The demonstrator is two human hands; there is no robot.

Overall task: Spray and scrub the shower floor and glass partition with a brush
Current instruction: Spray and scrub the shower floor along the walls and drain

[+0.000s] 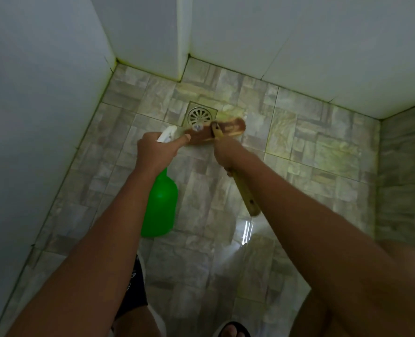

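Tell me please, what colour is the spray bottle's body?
Bright green, with a white sprayer head; spray bottle, head view.

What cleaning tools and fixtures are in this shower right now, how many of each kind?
Green spray bottle: 1, in the left hand
Wooden scrub brush: 1, handle in the right hand
Round floor drain: 1
Total: 3

Both bare arms reached forward and down, the left hand (154,152) clenched with its forefinger stretched out and the right hand (227,154) wrapped in a fist
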